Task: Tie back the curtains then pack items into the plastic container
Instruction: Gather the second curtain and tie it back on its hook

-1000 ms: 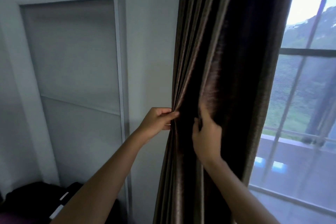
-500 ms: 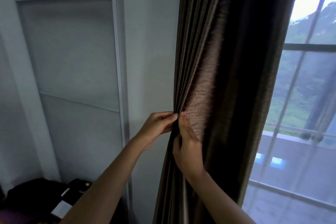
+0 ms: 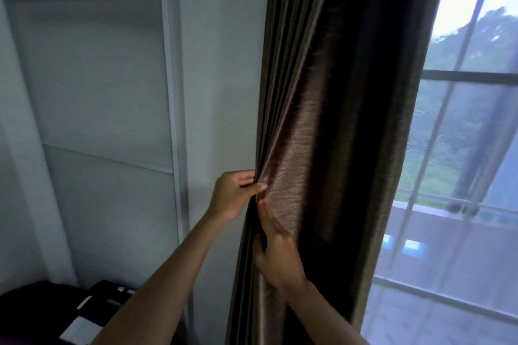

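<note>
A dark brown curtain [image 3: 350,120] hangs in folds from the top of the view down past the bottom, between the wall and the window. My left hand [image 3: 232,196] pinches several gathered pleats at the curtain's left edge between thumb and fingers. Just below it, my right hand [image 3: 276,249] lies against the fabric with straight fingers pointing up, its thumb tucked behind a fold. No tie-back and no plastic container are in view.
A white wall with a tall recessed panel [image 3: 95,109] stands to the left. At the bottom left lie dark items with white patches [image 3: 81,314]. To the right a sheer curtain [image 3: 454,204] covers the window, with a balcony and trees behind it.
My right hand has moved left across the curtain, pushing fabric toward my left hand, then slid a little downward. The left hand keeps its pinch on the pleats.
</note>
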